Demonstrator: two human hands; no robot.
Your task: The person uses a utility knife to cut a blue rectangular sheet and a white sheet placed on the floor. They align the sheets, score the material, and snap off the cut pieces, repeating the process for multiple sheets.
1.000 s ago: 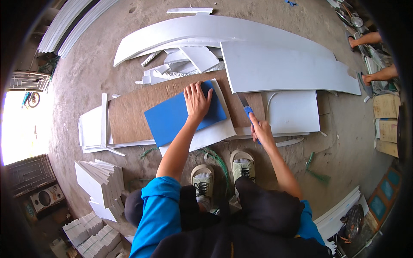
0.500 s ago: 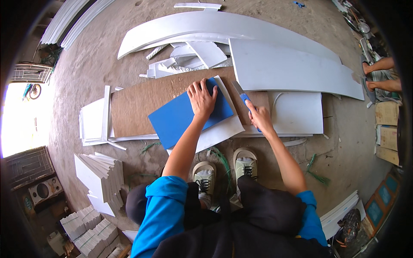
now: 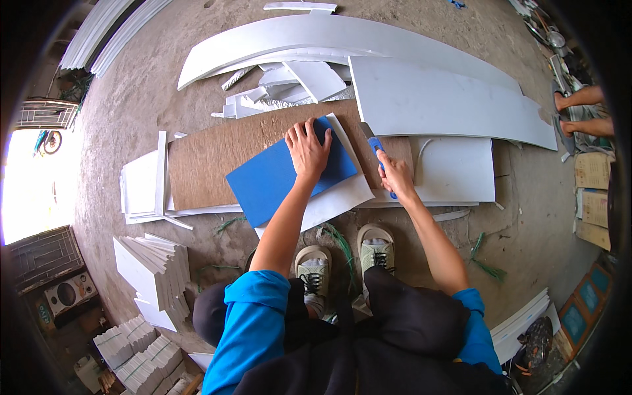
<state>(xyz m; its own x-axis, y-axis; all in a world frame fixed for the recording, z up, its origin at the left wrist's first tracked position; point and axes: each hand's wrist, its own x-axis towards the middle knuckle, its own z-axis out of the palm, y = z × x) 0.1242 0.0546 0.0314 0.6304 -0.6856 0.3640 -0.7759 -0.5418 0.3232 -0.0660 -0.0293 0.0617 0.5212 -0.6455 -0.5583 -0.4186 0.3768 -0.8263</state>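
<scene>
My left hand (image 3: 309, 151) presses down on a blue rectangular board (image 3: 260, 187), fingers spread near its far edge. Under that board lies a white sheet (image 3: 329, 209), which sticks out along the near and right sides. Both rest at a slant on a brown wooden board (image 3: 207, 164). My right hand (image 3: 397, 178) is wrapped round the blue handle of a utility knife (image 3: 374, 143), its blade out and pointing away from me. The knife is held to the right of the white sheet, apart from its edge.
Large white sheets (image 3: 434, 99) and white offcuts (image 3: 313, 79) lie beyond the brown board. Near my left side are a fanned stack of white pieces (image 3: 148, 266) and tied bundles (image 3: 148, 359). Another person's legs (image 3: 586, 112) and cardboard boxes (image 3: 592, 191) are at the right.
My right hand has shifted slightly, and the knife has turned a little, its blade now farther from the white sheet. My left hand stays in place on the blue board.
</scene>
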